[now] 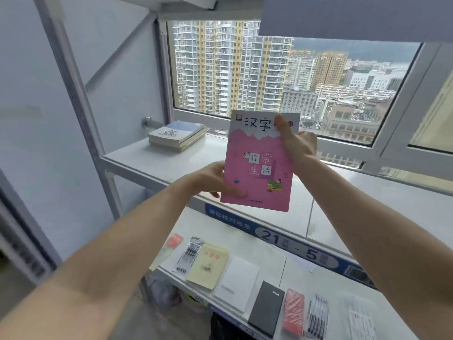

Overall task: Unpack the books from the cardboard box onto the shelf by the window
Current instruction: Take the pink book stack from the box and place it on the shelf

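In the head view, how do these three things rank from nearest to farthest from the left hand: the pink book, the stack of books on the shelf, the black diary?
Measured from the left hand:
1. The pink book, held by this hand at its lower left corner.
2. The stack of books, up and to the left on the shelf by the window.
3. The black diary, far below on the lower shelf, to the right.

A single wide-angle head-worn view looks forward and slightly down, close over both outstretched forearms, facing the window (282, 77) across the upper frame and the white shelf (152, 158) at centre left.
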Demonstrator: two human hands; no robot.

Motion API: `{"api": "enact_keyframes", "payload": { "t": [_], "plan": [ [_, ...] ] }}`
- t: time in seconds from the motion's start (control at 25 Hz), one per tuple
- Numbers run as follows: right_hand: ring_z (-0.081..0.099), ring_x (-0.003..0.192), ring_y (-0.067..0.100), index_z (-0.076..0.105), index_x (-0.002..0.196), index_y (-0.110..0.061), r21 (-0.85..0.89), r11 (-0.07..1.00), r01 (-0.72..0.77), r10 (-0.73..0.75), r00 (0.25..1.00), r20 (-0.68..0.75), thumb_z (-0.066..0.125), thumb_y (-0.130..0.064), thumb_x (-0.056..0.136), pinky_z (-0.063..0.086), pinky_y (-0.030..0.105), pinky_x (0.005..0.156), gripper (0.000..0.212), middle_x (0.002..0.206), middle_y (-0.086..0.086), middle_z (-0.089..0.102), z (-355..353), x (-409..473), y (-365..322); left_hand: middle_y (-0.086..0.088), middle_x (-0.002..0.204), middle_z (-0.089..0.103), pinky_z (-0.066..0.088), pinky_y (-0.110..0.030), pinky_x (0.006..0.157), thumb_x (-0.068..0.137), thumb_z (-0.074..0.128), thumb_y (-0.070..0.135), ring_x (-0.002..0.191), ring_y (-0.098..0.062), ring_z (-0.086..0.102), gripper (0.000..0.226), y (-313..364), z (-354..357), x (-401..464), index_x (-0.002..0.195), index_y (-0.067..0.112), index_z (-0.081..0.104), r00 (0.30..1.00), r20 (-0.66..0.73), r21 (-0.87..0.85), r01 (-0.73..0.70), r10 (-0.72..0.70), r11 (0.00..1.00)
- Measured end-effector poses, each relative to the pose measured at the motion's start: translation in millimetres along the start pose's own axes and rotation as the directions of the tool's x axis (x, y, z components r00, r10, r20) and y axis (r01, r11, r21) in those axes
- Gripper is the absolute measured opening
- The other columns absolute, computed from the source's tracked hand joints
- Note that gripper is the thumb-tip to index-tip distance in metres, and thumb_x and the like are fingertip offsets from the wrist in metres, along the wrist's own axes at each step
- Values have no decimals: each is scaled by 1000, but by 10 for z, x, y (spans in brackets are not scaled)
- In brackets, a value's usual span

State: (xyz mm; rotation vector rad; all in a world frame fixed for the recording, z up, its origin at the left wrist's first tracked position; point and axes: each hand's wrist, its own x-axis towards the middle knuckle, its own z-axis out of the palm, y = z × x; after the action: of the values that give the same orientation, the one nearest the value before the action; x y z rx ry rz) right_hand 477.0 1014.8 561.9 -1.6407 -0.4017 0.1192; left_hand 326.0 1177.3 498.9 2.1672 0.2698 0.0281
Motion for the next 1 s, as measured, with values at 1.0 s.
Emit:
{"api": "enact_keyframes", "payload": {
  "t": [1.0],
  "plan": [
    [72,75,24,66,91,-23,155,948,280,-263,957,-118,79,-53,69,59,42,67,39,83,4,74,2075,732,490,7,107,73,58,-35,87,53,95,26,100,-9,69,75,-1696,-1562,1266,121,24,64,965,-44,-47,-260,258,965]
  ]
}}
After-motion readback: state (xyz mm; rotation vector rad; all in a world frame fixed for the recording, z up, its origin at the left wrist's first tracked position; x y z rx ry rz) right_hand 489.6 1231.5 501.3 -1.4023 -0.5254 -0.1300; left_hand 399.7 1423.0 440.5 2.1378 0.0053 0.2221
